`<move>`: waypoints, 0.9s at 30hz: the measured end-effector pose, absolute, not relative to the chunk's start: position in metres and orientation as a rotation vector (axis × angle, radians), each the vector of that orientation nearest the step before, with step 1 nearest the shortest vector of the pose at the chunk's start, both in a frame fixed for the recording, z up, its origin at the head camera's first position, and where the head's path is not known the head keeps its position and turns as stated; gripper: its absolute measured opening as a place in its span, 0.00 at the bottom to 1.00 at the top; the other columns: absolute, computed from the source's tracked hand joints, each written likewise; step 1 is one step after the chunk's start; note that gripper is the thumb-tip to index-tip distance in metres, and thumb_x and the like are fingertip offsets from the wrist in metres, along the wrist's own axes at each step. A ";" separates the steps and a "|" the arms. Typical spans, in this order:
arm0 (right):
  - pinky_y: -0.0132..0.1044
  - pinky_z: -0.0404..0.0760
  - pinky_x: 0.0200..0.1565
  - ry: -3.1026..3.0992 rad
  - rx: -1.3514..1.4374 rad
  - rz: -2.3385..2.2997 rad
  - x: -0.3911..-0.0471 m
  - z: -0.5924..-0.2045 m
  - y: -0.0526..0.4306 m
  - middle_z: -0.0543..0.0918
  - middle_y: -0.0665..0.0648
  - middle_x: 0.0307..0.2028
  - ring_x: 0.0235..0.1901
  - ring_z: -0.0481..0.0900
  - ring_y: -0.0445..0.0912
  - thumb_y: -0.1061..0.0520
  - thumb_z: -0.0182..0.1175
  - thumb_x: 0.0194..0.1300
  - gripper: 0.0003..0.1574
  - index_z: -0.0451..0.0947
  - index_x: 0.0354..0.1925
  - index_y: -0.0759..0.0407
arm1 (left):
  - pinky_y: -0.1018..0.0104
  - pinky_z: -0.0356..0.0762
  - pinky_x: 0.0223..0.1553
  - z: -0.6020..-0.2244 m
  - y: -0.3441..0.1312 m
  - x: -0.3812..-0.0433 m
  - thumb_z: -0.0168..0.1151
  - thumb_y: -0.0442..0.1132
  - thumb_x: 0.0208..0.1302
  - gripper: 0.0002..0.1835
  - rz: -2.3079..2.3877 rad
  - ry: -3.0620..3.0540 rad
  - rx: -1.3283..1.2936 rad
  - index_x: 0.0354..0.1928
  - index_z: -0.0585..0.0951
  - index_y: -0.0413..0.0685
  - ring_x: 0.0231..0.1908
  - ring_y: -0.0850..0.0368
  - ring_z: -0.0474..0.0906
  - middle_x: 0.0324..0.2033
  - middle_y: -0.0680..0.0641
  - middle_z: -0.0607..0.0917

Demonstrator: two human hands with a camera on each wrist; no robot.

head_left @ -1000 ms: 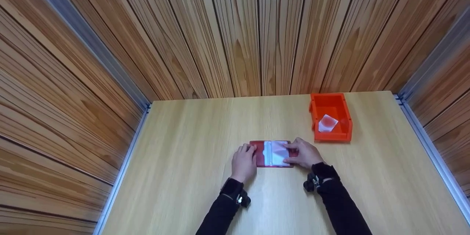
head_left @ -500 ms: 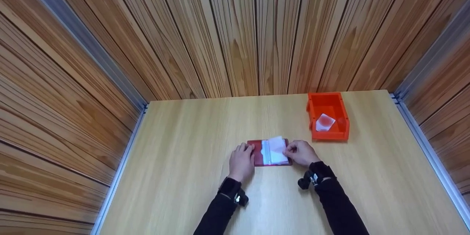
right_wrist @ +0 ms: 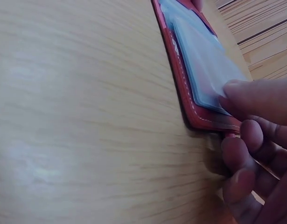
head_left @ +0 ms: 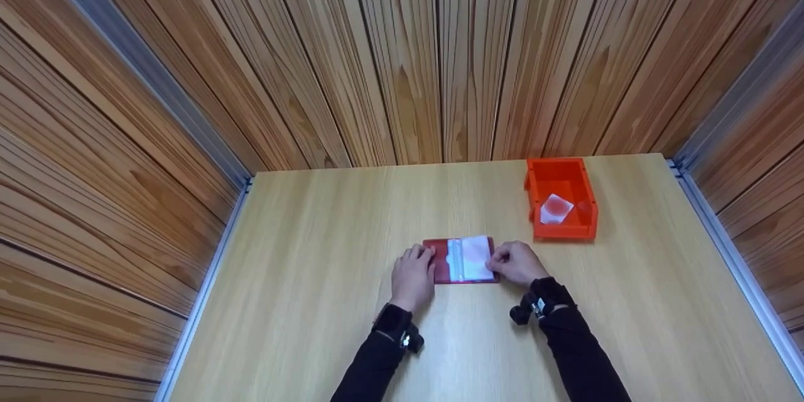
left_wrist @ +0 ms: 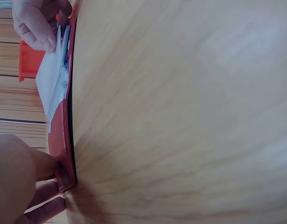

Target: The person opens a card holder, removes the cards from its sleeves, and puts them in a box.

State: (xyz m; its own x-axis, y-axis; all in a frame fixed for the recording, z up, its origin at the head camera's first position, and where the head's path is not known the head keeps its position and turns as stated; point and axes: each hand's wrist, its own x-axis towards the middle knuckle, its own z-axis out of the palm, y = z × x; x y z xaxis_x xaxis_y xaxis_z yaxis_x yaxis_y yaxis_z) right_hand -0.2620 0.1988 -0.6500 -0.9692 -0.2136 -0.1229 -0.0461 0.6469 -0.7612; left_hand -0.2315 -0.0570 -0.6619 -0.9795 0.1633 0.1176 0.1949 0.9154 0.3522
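Observation:
A red card holder [head_left: 441, 270] lies spread on the table, with white stitching along its edge in the right wrist view. Clear plastic sleeves [right_wrist: 199, 60] are stacked over its right half. My right hand [head_left: 516, 262] pinches the outer edge of the top sleeve between thumb and forefinger, its other fingers curled beneath. That sleeve [left_wrist: 51, 77] stands slightly lifted off the stack in the left wrist view. My left hand [head_left: 413, 277] holds the holder's left end, one digit on the red cover and other fingertips around its outer edge.
An orange-red bin [head_left: 565, 232] stands at the back right of the wooden table [head_left: 314, 251]. In it lies a small white square [head_left: 556, 209] with a reddish round patch. Wood-panelled walls [head_left: 402, 75] close in the back and both sides.
My right thumb and fingers, earlier spread over the sleeve, came together at its outer edge. The sleeve, askew past the holder's far edge half a second ago, now lies squarer. My left hand stays put.

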 end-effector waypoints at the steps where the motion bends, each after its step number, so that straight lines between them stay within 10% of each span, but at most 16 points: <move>1: 0.37 0.72 0.41 2.660 -0.199 -1.224 -0.262 -0.649 0.199 0.83 0.52 0.29 0.33 0.75 0.45 0.63 0.72 0.60 0.05 0.88 0.27 0.59 | 0.54 0.76 0.58 -0.662 -0.057 -0.232 0.60 0.43 0.75 0.19 -0.566 -2.980 -0.283 0.64 0.82 0.50 0.58 0.50 0.78 0.55 0.47 0.82; 12: 0.37 0.77 0.44 2.558 -0.123 -1.382 -0.260 -0.638 0.186 0.85 0.55 0.40 0.39 0.79 0.47 0.56 0.71 0.66 0.10 0.90 0.44 0.59 | 0.52 0.76 0.57 -0.665 -0.055 -0.234 0.58 0.41 0.76 0.19 -0.718 -2.945 -0.207 0.65 0.80 0.47 0.57 0.48 0.79 0.55 0.46 0.84; 20: 0.32 0.76 0.43 2.473 -0.190 -1.531 -0.258 -0.636 0.161 0.84 0.58 0.45 0.41 0.79 0.45 0.50 0.63 0.75 0.18 0.88 0.51 0.62 | 0.43 0.75 0.60 -0.662 -0.057 -0.233 0.41 0.49 0.84 0.31 -1.112 -2.856 -0.075 0.80 0.59 0.42 0.55 0.43 0.81 0.60 0.40 0.85; 27: 0.50 0.77 0.60 2.499 -0.290 -1.428 -0.256 -0.644 0.147 0.84 0.56 0.51 0.52 0.80 0.51 0.53 0.61 0.75 0.17 0.87 0.55 0.57 | 0.42 0.75 0.61 -0.666 -0.060 -0.232 0.38 0.50 0.85 0.32 -1.149 -2.823 -0.148 0.82 0.54 0.47 0.58 0.40 0.81 0.62 0.39 0.83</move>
